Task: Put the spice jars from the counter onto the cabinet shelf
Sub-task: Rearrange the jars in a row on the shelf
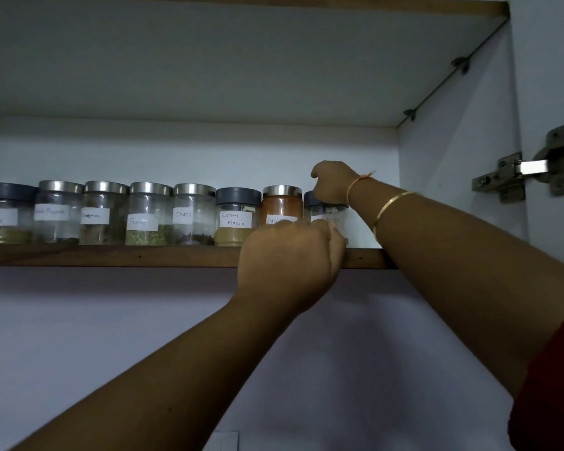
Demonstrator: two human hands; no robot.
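shelf (111, 256) row full – right hand (334, 183) grips end jar (326, 213) | left hand (287, 258) at edge

We see a wooden cabinet shelf (111, 256) running from 9 o'clock toward 3 o'clock, its brown front edge facing us. On it stands a single row of eight spice jars, set close side by side. From 9 o'clock: a grey-lidded jar (4, 213) of yellow-green powder, a steel-lidded jar (57, 211) with a blurred label, another steel-lidded jar (104, 213), the Fennel jar (149, 214), the Cloves jar (192, 214), the grey-lidded Garam Masala jar (236, 216), a steel-lidded jar of orange-red powder (281, 205), and at the 3 o'clock end a dark-lidded jar (326, 211), partly hidden.
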